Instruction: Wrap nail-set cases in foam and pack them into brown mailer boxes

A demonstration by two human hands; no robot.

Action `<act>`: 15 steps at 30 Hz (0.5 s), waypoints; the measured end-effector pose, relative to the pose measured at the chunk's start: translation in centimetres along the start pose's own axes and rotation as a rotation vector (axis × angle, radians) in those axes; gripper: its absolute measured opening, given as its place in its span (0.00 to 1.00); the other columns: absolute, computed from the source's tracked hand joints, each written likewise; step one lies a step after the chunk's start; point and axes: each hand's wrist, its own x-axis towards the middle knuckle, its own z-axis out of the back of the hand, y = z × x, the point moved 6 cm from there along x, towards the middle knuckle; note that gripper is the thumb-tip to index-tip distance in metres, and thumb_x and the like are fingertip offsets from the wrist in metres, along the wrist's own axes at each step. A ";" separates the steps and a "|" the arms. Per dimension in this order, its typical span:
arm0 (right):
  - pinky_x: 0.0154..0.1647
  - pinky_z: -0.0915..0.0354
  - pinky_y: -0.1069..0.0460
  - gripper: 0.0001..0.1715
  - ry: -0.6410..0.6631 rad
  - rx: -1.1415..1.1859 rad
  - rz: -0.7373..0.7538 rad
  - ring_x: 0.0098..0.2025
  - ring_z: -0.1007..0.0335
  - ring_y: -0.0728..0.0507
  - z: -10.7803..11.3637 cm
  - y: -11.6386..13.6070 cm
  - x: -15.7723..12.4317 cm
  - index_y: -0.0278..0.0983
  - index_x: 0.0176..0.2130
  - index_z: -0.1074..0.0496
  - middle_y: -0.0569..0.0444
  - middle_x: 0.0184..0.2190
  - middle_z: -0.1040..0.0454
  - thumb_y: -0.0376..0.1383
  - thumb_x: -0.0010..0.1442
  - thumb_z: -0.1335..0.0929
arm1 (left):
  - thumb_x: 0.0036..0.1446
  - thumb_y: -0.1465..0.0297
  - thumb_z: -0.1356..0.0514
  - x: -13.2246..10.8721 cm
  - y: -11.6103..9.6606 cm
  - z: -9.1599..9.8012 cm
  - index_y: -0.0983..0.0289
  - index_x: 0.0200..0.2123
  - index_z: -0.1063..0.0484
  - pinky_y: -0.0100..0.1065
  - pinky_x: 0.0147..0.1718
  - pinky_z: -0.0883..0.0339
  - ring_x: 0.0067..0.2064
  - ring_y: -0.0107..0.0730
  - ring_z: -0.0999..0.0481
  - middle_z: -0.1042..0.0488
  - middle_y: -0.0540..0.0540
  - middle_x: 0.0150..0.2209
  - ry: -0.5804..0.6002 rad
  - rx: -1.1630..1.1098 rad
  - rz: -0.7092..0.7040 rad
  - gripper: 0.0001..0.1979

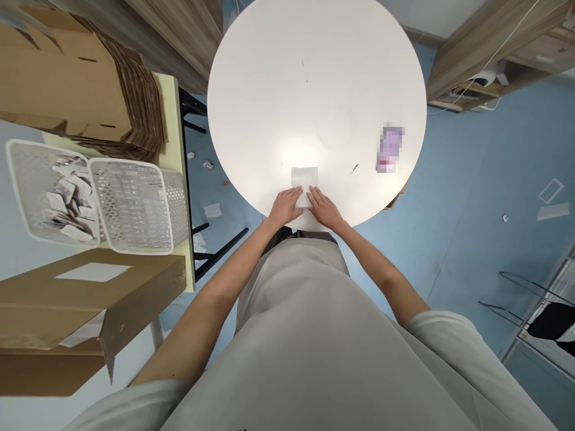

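A small white folded sheet (pixel 304 178) lies near the front edge of a round white table (pixel 278 90). My left hand (pixel 284 206) rests on the sheet's near left corner, fingers flat and stretched out. My right hand (pixel 324 208) presses on its near right corner, fingers also extended and close together. Both hands touch the sheet side by side; the sheet's near edge is hidden under them.
A blurred purple object (pixel 390 148) lies at the table's right side. To the left stand two white perforated baskets (pixel 130 206) with packets, stacked flat cardboard (pixel 81 78) and a cardboard box (pixel 81 305). Blue floor with paper scraps (pixel 212 210) surrounds the table.
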 end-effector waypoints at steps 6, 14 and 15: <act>0.71 0.28 0.36 0.33 0.004 0.061 -0.071 0.72 0.27 0.30 3.1 -1.5 2.9 0.34 0.75 0.33 0.36 0.72 0.26 0.48 0.84 0.44 | 0.71 0.54 0.38 1.8 2.4 2.5 0.62 0.67 0.21 0.46 0.67 0.30 0.67 0.56 0.20 0.20 0.62 0.68 0.030 -0.182 0.194 0.28; 0.70 0.32 0.25 0.28 -0.142 0.032 -0.292 0.72 0.34 0.22 5.8 -4.0 11.4 0.35 0.67 0.28 0.31 0.68 0.28 0.50 0.80 0.35 | 0.71 0.61 0.36 5.1 3.8 3.0 0.57 0.42 0.20 0.48 0.52 0.26 0.51 0.53 0.17 0.15 0.60 0.45 -0.178 -0.220 0.602 0.08; 0.71 0.33 0.24 0.27 -0.144 0.038 -0.274 0.72 0.35 0.22 5.8 -4.0 12.0 0.35 0.67 0.28 0.32 0.68 0.28 0.48 0.80 0.34 | 0.70 0.61 0.35 5.0 4.1 2.7 0.57 0.46 0.20 0.49 0.52 0.25 0.53 0.53 0.17 0.14 0.60 0.48 -0.193 -0.236 0.646 0.08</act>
